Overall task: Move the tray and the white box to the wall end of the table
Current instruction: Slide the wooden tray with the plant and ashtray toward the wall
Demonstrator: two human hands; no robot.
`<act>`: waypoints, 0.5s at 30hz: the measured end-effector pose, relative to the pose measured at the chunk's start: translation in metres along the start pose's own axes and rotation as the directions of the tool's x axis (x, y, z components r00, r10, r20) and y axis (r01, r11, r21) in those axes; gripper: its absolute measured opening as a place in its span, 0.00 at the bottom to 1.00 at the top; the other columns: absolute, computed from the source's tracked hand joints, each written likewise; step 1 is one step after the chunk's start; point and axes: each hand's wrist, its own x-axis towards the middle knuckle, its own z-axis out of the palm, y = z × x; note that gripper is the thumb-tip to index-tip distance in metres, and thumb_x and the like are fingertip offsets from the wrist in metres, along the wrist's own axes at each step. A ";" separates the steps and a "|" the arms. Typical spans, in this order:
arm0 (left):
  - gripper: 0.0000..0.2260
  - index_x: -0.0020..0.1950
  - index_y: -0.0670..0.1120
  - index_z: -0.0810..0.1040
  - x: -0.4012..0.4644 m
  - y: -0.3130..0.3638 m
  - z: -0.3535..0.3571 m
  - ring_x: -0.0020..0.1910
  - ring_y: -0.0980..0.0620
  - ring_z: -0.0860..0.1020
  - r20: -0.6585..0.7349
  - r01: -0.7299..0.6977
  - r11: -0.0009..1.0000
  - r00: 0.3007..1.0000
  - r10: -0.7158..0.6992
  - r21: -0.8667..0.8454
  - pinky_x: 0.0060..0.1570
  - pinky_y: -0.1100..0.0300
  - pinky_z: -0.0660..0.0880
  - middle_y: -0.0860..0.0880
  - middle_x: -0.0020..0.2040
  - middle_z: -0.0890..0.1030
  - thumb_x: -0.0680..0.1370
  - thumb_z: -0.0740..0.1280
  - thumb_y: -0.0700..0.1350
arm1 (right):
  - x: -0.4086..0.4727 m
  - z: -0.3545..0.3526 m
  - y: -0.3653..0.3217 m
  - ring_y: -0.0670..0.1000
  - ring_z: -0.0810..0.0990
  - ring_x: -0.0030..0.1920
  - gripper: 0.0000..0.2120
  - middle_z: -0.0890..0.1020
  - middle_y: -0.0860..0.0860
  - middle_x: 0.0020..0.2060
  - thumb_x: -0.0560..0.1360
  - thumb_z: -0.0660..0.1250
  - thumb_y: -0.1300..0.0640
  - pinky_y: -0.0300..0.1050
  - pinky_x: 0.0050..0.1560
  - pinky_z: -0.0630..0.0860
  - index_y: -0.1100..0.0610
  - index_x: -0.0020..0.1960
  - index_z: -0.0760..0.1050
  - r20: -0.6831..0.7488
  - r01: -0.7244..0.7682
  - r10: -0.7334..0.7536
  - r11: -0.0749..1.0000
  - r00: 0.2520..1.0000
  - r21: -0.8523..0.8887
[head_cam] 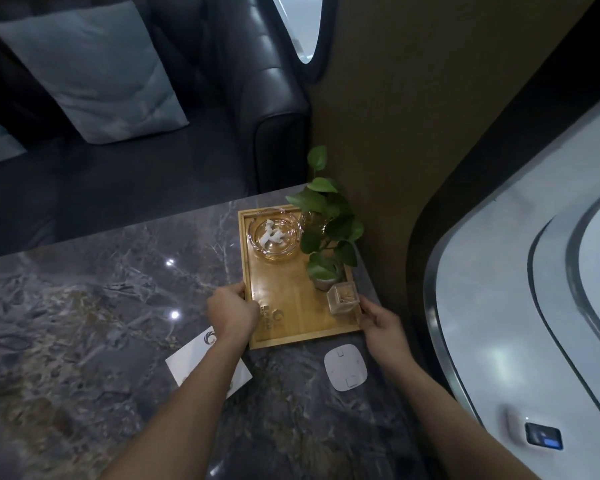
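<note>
The marble table (101,306) carried the wooden tray (291,306) at its wall end, with the white box (187,362) nearer to you. Your left hand (232,311) and your right hand (383,323) were each clamped on one tray edge.

Surface (84,306): dark grey veined marble.
Tray (291,303): wooden, at the far right corner.
White box (191,362): flat, near the tray's left corner.
White pad (345,367): rounded, just before the tray.
</note>
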 end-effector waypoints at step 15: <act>0.12 0.47 0.47 0.87 -0.003 -0.005 -0.004 0.34 0.56 0.81 0.032 -0.033 0.997 0.999 0.036 -0.066 0.38 0.58 0.80 0.52 0.37 0.86 0.69 0.70 0.33 | -0.034 0.036 0.018 0.52 0.77 0.51 0.11 0.80 0.52 0.49 0.71 0.69 0.62 0.49 0.52 0.76 0.55 0.53 0.79 0.231 0.444 -0.435 0.492 0.870 -0.749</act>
